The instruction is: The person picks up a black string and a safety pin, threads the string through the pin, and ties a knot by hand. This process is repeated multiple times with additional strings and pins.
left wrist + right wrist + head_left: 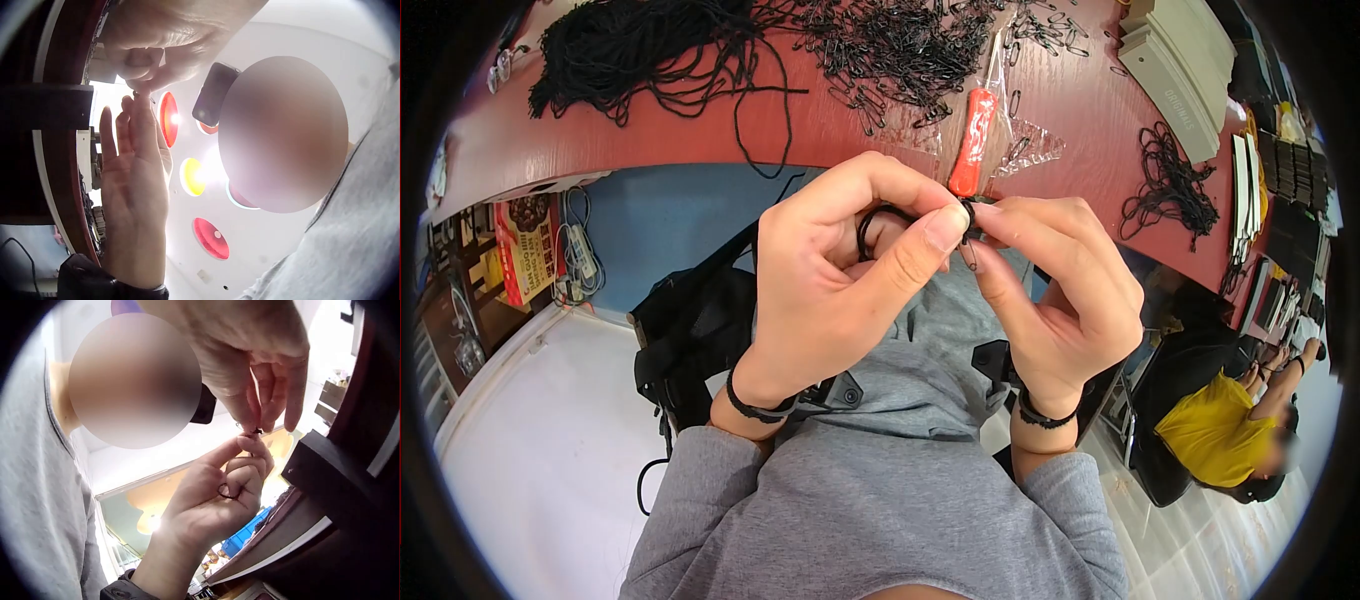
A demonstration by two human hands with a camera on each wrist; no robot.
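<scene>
Both hands meet in front of the chest, below the table edge. My left hand (840, 270) pinches a thin black cord (968, 212) between thumb and index finger, and a loop of it curves over the curled fingers. At the same spot, the thumb and index finger of my right hand (1068, 290) pinch the cord from the other side. A small dark wire-like loop, resembling a safety pin's end (971, 260), pokes out below the fingertips. In the right wrist view, the cord loop (226, 491) shows against the left hand's fingers.
On the red table (850, 140) lie a heap of black safety pins (890, 50), a bundle of black cords (640, 55) and a red-handled tool (973, 140) by clear plastic (1035, 148). More cords (1168, 190) and pale boxes (1175, 75) are at right. A person in yellow (1225, 425) sits beyond.
</scene>
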